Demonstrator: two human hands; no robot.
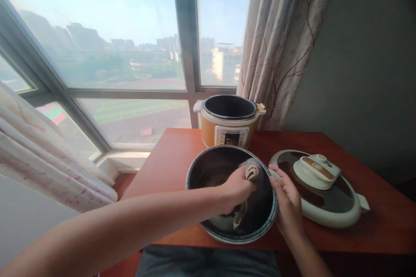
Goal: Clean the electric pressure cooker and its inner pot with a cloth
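Inner pot (pixel 208 171) sits at the near edge of the reddish wooden surface (pixel 169 151), straight in front of the person, with its dark round mouth turned up toward them. Both hands are on it, so nothing lies out of reach. The left hand (pixel 235 188) comes in from the lower left on a long bare forearm and is down inside the bowl, right of its centre. Its fingers are bunched tight round a grey cloth (pixel 251 172), one fold of which sticks up past the knuckles while another trails down toward the near wall. The right hand (pixel 287 205) is at the right-hand rim, outside the bowl, with its fingers straight and close together, laid flat against the edge and not curled round it. I cannot tell whether the thumb hooks over. So the left hand is the one in the hollow and the right one is at the side.

Behind the pot, almost touching its far rim, stands the orange cooker body (pixel 229 127), empty and open. To the right, just beside the right hand, the white lid (pixel 338 212) lies knob up. A window (pixel 130 52) and a curtain (pixel 279 43) are beyond.
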